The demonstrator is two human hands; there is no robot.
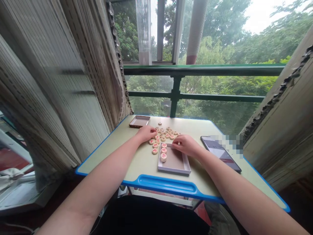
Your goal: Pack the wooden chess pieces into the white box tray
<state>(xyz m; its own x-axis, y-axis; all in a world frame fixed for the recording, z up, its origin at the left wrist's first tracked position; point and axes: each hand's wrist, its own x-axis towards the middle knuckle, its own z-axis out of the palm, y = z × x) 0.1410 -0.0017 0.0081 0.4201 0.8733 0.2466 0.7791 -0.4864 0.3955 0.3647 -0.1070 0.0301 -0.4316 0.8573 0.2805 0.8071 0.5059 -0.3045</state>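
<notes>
My left hand [146, 133] reaches over the left side of a loose cluster of round Chinese chess pieces [167, 135]. Its fingers are closed at a piece [156, 132], which they partly hide. In front of the cluster lies a shallow cardboard box [174, 170]. Along the box's left wall runs a column of red-marked pieces [163, 157], the nearest one looking stacked. My right hand [186, 144] is at the box's far right corner, its fingers curled with the thumb on the inner side of the rim, closed on it.
A second shallow tray [139, 126], brown-edged, sits at the table's back left. One piece [159, 123] lies apart near the back. A tablet-like device [221, 153] is on the right. The table has a blue edge with a moulded groove [167, 185]; curtains and a green railing [205, 70] stand beyond.
</notes>
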